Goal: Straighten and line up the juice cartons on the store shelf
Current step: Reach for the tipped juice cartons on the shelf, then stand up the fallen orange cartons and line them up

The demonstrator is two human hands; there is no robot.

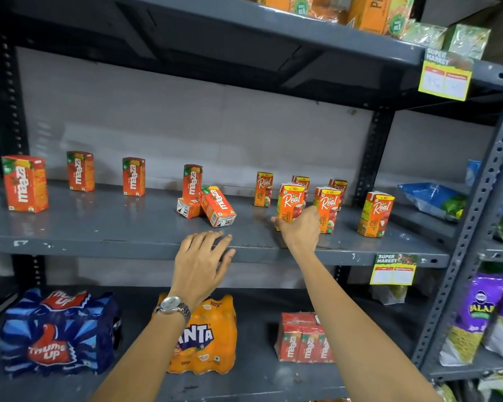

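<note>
Left hand [201,258] spread empty at the shelf edge — tipped red-orange Maaza juice carton [217,206] just beyond; right hand [300,227] grips an orange Real apple carton [290,202].

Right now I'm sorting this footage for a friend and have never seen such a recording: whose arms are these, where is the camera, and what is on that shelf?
There is no machine here. A person wears one wide-angle camera on the head, so you look forward and down along their own arms.

The left hand, with a wristwatch, rests open at the front edge of the grey middle shelf, holding nothing. The right hand reaches to a front Real apple carton; whether it grips it is unclear.

On that shelf, Maaza cartons stand spread out on the left, two toppled Maaza cartons lie in the middle, and Real cartons stand loosely on the right. Below sit Thums Up and Fanta packs.
</note>
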